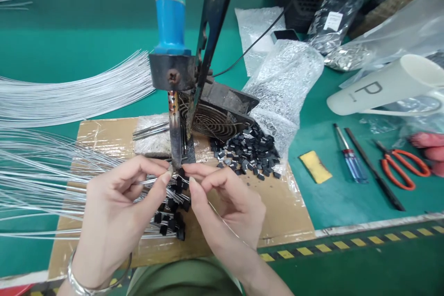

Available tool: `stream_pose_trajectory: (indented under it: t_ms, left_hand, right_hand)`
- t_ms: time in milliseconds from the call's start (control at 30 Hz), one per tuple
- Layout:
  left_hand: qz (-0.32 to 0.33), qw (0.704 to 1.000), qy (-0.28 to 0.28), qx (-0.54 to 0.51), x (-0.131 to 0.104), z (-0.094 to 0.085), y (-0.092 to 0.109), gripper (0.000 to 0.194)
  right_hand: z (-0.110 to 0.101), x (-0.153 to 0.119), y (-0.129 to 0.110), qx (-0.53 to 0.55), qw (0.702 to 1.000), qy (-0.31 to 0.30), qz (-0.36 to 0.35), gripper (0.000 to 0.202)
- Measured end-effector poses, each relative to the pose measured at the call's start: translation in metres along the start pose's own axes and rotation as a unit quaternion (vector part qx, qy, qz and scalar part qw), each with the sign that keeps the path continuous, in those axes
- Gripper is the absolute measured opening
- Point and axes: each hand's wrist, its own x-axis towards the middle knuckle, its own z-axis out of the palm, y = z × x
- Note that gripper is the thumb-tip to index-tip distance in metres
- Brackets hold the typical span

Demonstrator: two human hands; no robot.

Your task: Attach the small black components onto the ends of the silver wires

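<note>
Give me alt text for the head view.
Bare left hand and right hand pinch fine silvery wire close to the tip of a blue-handled soldering iron clamped tip-down. Silvery-white wires ending in small black plastic blocks lie beneath; loose black pieces are heaped to the right, beside a black fan.

My single camera sits on my head, looking forward and steeply down at the bench [326,208]. It is close: the soldering iron [170,25] stands tall left of mid-view, my left hand [118,210] and right hand [231,201] near its tip.
</note>
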Motion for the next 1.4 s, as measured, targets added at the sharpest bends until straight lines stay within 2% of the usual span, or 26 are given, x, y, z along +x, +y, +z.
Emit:
stream_pose_trajectory:
  t_ms: [600,967,1200,1400]
  left_hand:
    - [-0.001,1.0,-0.021,-0.01,0.0002,-0.0029,0.0003,0.013]
    - [0.007,1.0,-0.01,0.013,-0.0029,-0.0017,0.0012,0.01]
    - [0.001,1.0,-0.004,0.023,-0.0035,-0.0021,-0.0016,0.004]
    - [0.002,1.0,-0.01,0.018,-0.0025,-0.0012,-0.0002,0.007]
  right_hand:
    - [0.002,-0.0024,0.0011,-0.003,1.0,0.0,-0.018,0.021]
    - [0.0039,-0.0024,-0.0004,-0.038,0.998,0.017,-0.054,0.021]
    - [0.0028,-0.0033,-0.0014,-0.045,0.998,0.011,-0.051,0.021]
    - [0.0045,-0.0044,0.0012,-0.067,0.995,0.02,-0.069,0.02]
